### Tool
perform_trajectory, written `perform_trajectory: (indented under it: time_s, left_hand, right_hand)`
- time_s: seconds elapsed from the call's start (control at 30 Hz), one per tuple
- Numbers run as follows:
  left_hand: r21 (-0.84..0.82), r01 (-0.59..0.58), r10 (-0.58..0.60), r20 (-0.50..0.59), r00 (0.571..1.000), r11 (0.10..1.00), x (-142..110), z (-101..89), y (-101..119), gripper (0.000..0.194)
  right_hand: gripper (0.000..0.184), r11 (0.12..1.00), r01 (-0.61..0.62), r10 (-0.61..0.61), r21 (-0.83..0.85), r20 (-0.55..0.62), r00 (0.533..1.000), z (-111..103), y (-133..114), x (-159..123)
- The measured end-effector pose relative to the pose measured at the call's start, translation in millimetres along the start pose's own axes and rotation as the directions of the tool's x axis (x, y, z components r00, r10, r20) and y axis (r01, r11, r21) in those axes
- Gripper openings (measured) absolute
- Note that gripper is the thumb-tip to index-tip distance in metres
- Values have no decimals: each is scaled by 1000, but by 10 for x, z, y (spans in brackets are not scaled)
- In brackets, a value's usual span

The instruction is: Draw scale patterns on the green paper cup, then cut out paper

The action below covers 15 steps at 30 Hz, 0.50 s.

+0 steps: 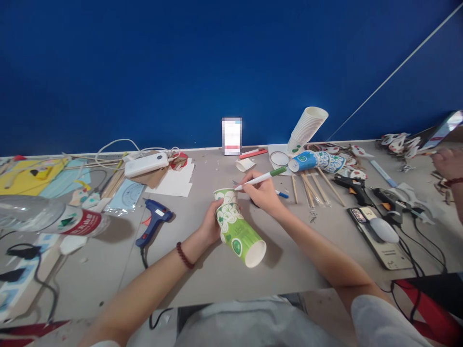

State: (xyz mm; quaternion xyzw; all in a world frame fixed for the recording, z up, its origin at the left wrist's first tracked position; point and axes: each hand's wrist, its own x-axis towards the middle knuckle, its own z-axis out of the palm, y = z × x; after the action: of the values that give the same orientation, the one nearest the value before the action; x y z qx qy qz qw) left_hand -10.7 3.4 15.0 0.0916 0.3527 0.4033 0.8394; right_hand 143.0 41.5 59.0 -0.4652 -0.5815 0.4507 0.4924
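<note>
A green-and-white patterned paper cup assembly (241,237), its wide white opening tilted toward the lower right, is held above the grey table (202,284) by the left hand (212,224), whose fingers are closed around its side. A white marker with a green end (263,177) is gripped between the fingers of the right hand (261,192), its tip placed at the upper part of the cup assembly. The two hands are set near each other, on either side of the upper part. To the left, a blue glue gun (155,220) is laid on the table; to the right, a blue-and-white patterned cup assembly (318,162) is seen beside a leaning stack of white paper cups (307,129). A lit phone (232,137) is propped upright against the blue wall (173,72).
</note>
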Motion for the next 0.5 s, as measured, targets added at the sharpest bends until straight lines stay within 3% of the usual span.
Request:
perform_trajectory:
  time_s: [0.5]
  left_hand:
    - [-47,12,-11,11,1000,999,-8,18,0,37]
  right_hand:
    - [7,1000,-2,3,-16,28,1000,-16,12,-4]
